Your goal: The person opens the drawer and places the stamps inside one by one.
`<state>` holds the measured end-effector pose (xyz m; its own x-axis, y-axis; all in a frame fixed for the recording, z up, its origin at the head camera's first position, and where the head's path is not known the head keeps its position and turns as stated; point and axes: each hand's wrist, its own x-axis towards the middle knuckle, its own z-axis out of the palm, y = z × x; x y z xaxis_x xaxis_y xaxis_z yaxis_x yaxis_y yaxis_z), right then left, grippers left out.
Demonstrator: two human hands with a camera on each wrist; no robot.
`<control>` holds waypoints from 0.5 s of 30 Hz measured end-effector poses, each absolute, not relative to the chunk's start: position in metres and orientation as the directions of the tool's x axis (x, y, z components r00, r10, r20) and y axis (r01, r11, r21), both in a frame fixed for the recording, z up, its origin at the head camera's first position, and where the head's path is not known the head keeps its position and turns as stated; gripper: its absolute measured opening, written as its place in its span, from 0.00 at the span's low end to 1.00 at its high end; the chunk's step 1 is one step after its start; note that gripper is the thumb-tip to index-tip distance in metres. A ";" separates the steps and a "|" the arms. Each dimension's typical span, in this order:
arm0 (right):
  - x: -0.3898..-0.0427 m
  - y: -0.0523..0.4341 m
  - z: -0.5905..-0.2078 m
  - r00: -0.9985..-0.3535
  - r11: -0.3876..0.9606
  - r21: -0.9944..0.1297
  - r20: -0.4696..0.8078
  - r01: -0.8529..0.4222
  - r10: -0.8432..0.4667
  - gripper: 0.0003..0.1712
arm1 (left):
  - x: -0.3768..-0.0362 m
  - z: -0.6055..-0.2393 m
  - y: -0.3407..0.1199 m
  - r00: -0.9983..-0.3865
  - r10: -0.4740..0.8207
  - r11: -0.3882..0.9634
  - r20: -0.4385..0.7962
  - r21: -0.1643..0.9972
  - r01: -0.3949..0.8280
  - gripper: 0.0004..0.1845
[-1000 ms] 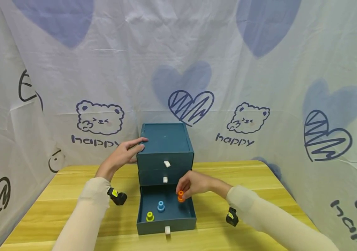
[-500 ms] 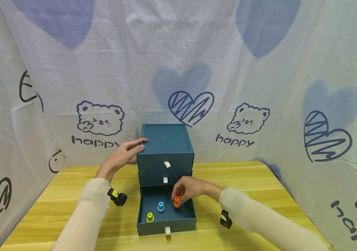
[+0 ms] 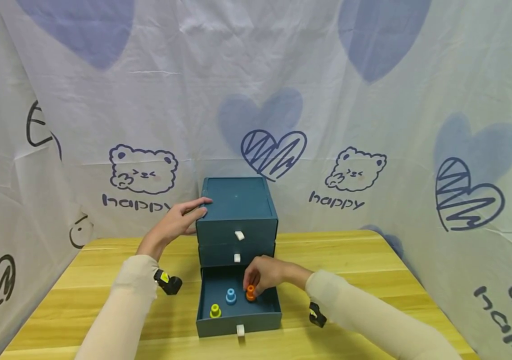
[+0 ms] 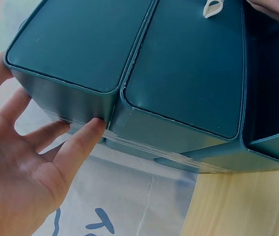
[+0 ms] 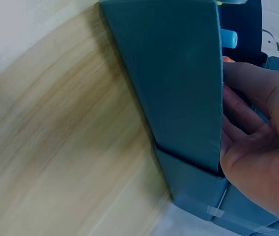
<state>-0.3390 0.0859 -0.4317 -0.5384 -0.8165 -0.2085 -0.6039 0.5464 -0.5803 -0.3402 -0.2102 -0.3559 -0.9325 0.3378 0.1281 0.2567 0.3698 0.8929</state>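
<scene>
A dark teal drawer box (image 3: 238,200) stands on the table with its bottom drawer (image 3: 239,324) pulled out. My left hand (image 3: 172,223) rests against the box's left side, fingertips on the top edge; in the left wrist view the spread fingers (image 4: 83,142) touch the side wall. Inside the open drawer my right hand (image 3: 266,274) pinches a small orange stepped peg (image 3: 250,293) low over the drawer floor. To its left a light blue peg (image 3: 231,296) stands upright, and a yellow-green peg (image 3: 215,311) sits near the front left corner. In the right wrist view the drawer wall hides most of the orange peg.
Two upper drawers with white pull tabs (image 3: 239,235) are pushed in. The box stands near the back of a wooden table (image 3: 341,280), close to a white printed cloth (image 3: 350,110). The open drawer juts out toward the front.
My right hand has moved left and toward the front, lowering the orange peg to a place beside the blue peg. My left hand has stayed on the box.
</scene>
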 end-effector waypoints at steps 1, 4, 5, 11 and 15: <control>-0.339 0.085 -0.432 -0.541 0.551 -0.570 -0.208 -0.609 -0.815 0.10 | -0.340 -0.356 -0.210 -0.933 0.336 0.370 0.129 0.893 0.257 0.29; -0.337 0.083 -0.434 -0.549 0.561 -0.552 -0.209 -0.617 -0.809 0.10 | -0.340 -0.356 -0.210 -0.934 0.333 0.363 0.133 0.896 0.257 0.29; -0.337 0.083 -0.435 -0.551 0.562 -0.550 -0.207 -0.618 -0.809 0.10 | -0.340 -0.356 -0.210 -0.933 0.333 0.359 0.134 0.897 0.257 0.29; -0.331 0.088 -0.431 -0.566 0.561 -0.564 -0.190 -0.606 -0.802 0.11 | -0.340 -0.358 -0.209 -0.936 0.329 0.368 0.122 0.897 0.246 0.29; -0.327 0.093 -0.420 -0.566 0.520 -0.597 -0.131 -0.610 -0.814 0.12 | -0.340 -0.358 -0.210 -0.935 0.327 0.357 0.136 0.899 0.255 0.28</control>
